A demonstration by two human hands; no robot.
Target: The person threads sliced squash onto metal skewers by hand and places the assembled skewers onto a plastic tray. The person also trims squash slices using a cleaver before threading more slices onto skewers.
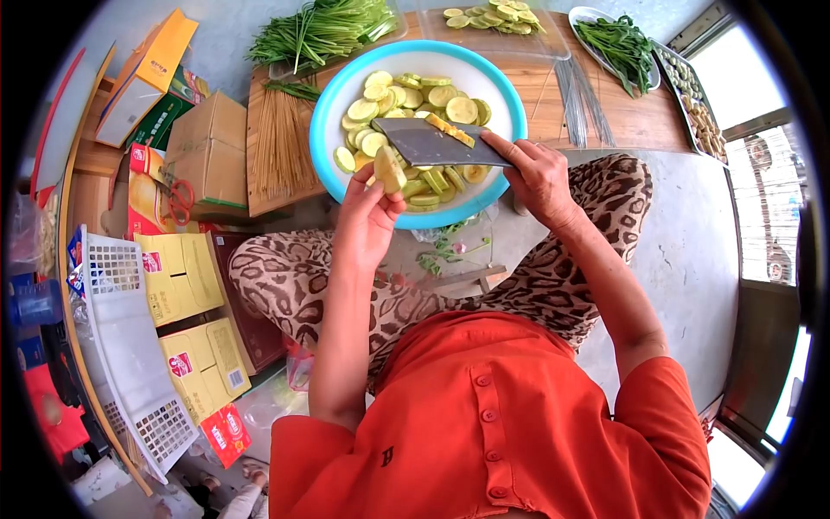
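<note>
My right hand (543, 180) is closed on a kitchen knife (424, 145), whose wide dark blade reaches left over a blue-rimmed white basin (517, 97). Yellowish slices (450, 130) cling to the upper face of the blade. Between the fingers and thumb of my left hand (367, 216) is a pale green zucchini piece (389, 170), held at the basin's near-left side, right by the blade's tip. Many round zucchini slices (462, 110) lie heaped in the basin below.
Beyond the basin, the wooden table (553, 95) carries green chives (320, 35), a tray of slices (497, 16), a plate of leafy greens (618, 52), wooden skewers (281, 147) and metal skewers (581, 104). Cardboard boxes (207, 143) and a white plastic basket (130, 329) stand at left.
</note>
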